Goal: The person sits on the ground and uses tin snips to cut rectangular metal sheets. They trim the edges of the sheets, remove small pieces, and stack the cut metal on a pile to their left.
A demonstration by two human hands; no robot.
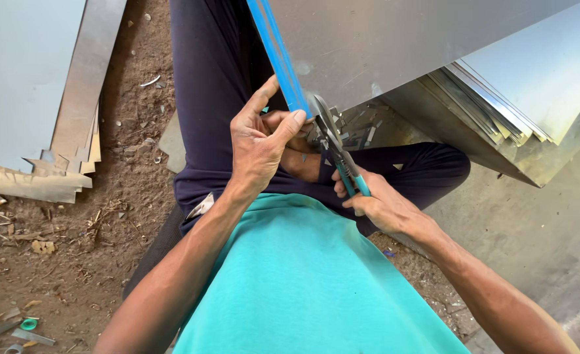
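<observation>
Person seated on the ground, legs crossed, large grey metal sheet (395,39) propped over the lap and leaning away. Cutting in hand.

Progress: a long narrow blue-faced strip (278,56) stands partly severed from the sheet's left edge, rising up and out of view at the top. The steel blades of the tin snips with teal handles (339,154) sit at the root of that strip, right at the sheet's lower edge. How much of the cut line is left cannot be told; the strip's far end is out of frame. Small metal offcuts (359,131) lie on the lap just behind the blades.

Left hand (258,141): raised, wrist bent back, thumb and forefinger pinching the blue strip just above the blades, bending it aside from the sheet.

Right hand (375,200): low, near the belly, fingers clenched round the teal handles, forearm coming in from the lower right.

Around: a stack of thin grey cut sheets (493,105) at right, pale boards (54,131) at left, scraps scattered on the brown dirt floor (60,262).
</observation>
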